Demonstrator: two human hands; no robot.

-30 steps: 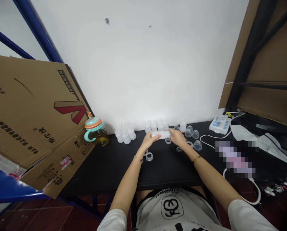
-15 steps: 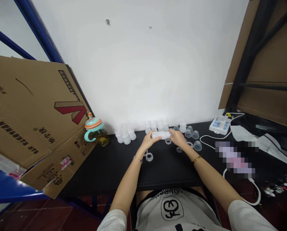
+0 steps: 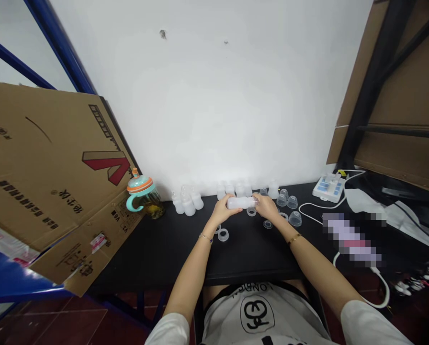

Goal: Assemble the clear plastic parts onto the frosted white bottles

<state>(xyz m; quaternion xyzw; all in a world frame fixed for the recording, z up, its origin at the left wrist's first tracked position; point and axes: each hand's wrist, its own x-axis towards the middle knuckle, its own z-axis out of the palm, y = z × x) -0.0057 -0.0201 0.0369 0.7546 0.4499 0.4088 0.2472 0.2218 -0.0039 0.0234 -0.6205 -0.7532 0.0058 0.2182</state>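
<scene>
Head view: a frosted plastic bottle (image 3: 241, 202) lies level, its ends gripped by the curled left hand (image 3: 223, 211) and right hand (image 3: 265, 206), much as a second ago.

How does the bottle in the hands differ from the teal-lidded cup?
The frosted bottle lies sideways between the left hand and right hand; the teal-lidded cup stands upright, untouched. The bottle is pale; the cup has an orange band, a teal handle and yellowish contents. Both are translucent.

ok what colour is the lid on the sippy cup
The sippy cup lid is teal with an orange band, clearest in the head view.
</scene>
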